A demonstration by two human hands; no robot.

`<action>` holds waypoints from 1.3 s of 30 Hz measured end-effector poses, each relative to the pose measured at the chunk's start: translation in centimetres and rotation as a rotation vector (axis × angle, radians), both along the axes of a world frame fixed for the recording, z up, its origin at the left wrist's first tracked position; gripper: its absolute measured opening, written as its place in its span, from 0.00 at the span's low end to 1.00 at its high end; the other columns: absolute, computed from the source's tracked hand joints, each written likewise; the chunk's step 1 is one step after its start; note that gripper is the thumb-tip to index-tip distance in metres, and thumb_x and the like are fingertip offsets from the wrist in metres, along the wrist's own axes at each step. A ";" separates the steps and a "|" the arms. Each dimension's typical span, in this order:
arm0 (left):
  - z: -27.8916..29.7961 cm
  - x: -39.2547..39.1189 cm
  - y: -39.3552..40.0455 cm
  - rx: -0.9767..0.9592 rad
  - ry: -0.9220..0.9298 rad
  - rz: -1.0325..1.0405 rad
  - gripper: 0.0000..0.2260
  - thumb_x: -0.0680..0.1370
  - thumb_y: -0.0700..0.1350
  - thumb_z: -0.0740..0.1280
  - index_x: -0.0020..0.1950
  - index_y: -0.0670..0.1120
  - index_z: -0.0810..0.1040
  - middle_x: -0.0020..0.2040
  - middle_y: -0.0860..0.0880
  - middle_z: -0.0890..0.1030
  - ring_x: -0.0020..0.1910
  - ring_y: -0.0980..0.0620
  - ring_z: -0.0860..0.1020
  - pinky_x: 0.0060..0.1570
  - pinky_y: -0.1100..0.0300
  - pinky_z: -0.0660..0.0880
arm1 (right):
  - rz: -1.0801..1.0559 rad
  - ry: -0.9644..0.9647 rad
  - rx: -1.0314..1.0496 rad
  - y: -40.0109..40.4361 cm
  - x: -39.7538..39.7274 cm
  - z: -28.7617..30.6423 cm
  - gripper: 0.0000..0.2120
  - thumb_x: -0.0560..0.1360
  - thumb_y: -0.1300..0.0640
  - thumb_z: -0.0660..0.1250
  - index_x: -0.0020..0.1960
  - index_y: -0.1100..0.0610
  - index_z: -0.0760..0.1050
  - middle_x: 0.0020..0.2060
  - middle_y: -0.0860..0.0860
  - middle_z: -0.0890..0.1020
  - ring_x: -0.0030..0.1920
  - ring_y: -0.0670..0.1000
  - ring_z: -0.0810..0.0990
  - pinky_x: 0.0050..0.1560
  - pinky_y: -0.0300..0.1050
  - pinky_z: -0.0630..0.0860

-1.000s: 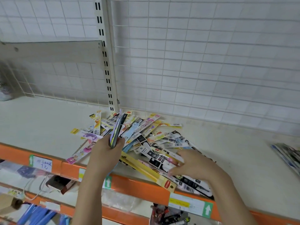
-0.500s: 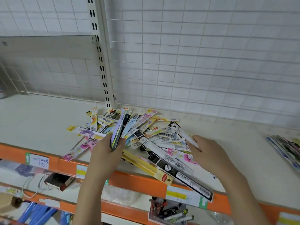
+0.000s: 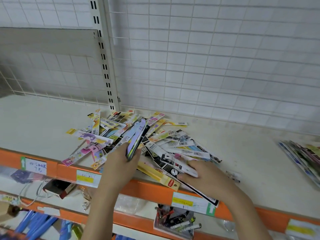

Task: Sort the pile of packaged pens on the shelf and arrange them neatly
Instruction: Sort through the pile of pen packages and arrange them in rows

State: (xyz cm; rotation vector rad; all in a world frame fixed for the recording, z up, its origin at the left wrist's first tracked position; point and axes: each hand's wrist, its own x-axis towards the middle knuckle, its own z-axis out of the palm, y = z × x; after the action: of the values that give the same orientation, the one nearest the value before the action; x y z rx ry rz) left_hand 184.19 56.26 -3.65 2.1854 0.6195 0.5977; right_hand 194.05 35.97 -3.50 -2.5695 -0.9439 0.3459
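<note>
Fingers of the left hand (image 3: 121, 161) curl round a thin stack of packaged pens (image 3: 136, 139), held on edge over the pile (image 3: 138, 142). I see the right hand (image 3: 206, 177) pressing down on a black-and-white pack (image 3: 173, 166) at the pile's near side (fingertips hidden, so I cannot tell their spread). All sits on the cream shelf (image 3: 242, 170), against its orange front rail (image 3: 41, 166).

Two bare forearms, no sleeves, left grip (image 3: 121, 160), right grip (image 3: 206, 175)
</note>
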 end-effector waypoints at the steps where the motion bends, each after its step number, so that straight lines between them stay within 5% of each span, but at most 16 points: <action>1: -0.1 0.0 -0.1 0.028 0.011 0.004 0.16 0.78 0.47 0.63 0.32 0.48 0.64 0.26 0.49 0.63 0.26 0.50 0.62 0.27 0.60 0.57 | -0.002 -0.006 0.008 0.0 0.0 0.0 0.18 0.75 0.39 0.61 0.38 0.52 0.68 0.30 0.47 0.70 0.30 0.47 0.68 0.32 0.42 0.62; 7: -1.0 0.4 -0.6 0.115 0.046 0.007 0.15 0.78 0.48 0.63 0.36 0.43 0.65 0.26 0.48 0.62 0.26 0.48 0.62 0.27 0.59 0.57 | -0.127 -0.064 0.151 -0.4 0.9 0.8 0.11 0.79 0.47 0.59 0.42 0.52 0.70 0.32 0.48 0.75 0.29 0.49 0.71 0.30 0.42 0.65; 11: -0.4 0.9 -1.4 0.162 0.069 0.047 0.16 0.78 0.48 0.63 0.33 0.48 0.61 0.26 0.49 0.65 0.25 0.50 0.65 0.26 0.58 0.58 | -0.258 -0.124 0.317 -1.1 1.9 1.1 0.12 0.79 0.49 0.60 0.40 0.54 0.66 0.28 0.49 0.72 0.27 0.51 0.70 0.29 0.45 0.64; 15: 0.8 2.0 -2.8 0.199 0.092 0.038 0.19 0.79 0.49 0.62 0.32 0.50 0.57 0.26 0.50 0.63 0.24 0.52 0.62 0.25 0.59 0.56 | -0.344 -0.085 0.370 -2.2 2.8 1.0 0.11 0.79 0.51 0.59 0.43 0.56 0.69 0.32 0.52 0.80 0.30 0.54 0.77 0.32 0.46 0.69; 22: 2.5 5.5 -4.9 0.247 0.167 -0.055 0.18 0.79 0.46 0.60 0.33 0.50 0.57 0.29 0.51 0.64 0.27 0.53 0.64 0.27 0.59 0.60 | -0.448 -0.086 0.326 -4.2 3.6 1.1 0.19 0.78 0.43 0.58 0.34 0.54 0.63 0.26 0.49 0.69 0.27 0.50 0.68 0.31 0.44 0.64; 25: 3.1 8.9 -6.4 0.289 0.230 -0.075 0.06 0.78 0.45 0.59 0.42 0.45 0.68 0.36 0.48 0.72 0.37 0.45 0.74 0.34 0.58 0.68 | -0.475 -0.067 0.315 -5.1 3.7 1.0 0.19 0.76 0.41 0.61 0.35 0.55 0.65 0.26 0.49 0.68 0.28 0.51 0.69 0.32 0.45 0.65; 31: 2.2 13.1 -9.2 0.422 0.496 -0.174 0.18 0.78 0.55 0.61 0.60 0.42 0.73 0.57 0.44 0.78 0.57 0.44 0.77 0.43 0.57 0.70 | -0.510 -0.133 0.313 -7.2 3.7 0.6 0.19 0.78 0.48 0.61 0.33 0.54 0.60 0.25 0.50 0.66 0.27 0.51 0.67 0.31 0.45 0.62; 35: 1.6 13.6 -9.2 0.445 0.561 -0.149 0.14 0.78 0.45 0.63 0.62 0.42 0.73 0.60 0.45 0.77 0.59 0.45 0.76 0.42 0.57 0.69 | -0.530 -0.130 0.331 -8.7 3.4 0.2 0.18 0.78 0.49 0.60 0.34 0.55 0.62 0.25 0.50 0.67 0.27 0.51 0.68 0.31 0.46 0.63; 39: 2.1 12.9 -8.9 0.336 0.562 -0.180 0.12 0.77 0.45 0.62 0.58 0.40 0.73 0.56 0.44 0.79 0.55 0.44 0.78 0.41 0.56 0.71 | -0.488 -0.060 0.316 -9.3 3.3 -0.1 0.13 0.78 0.50 0.60 0.40 0.56 0.70 0.32 0.57 0.79 0.36 0.56 0.81 0.38 0.52 0.75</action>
State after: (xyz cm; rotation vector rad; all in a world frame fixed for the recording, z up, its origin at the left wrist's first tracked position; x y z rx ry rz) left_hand 197.13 47.33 -1.58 2.7157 0.6263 -0.0259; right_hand 197.36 26.62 -3.55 -2.4170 -0.3286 -0.0192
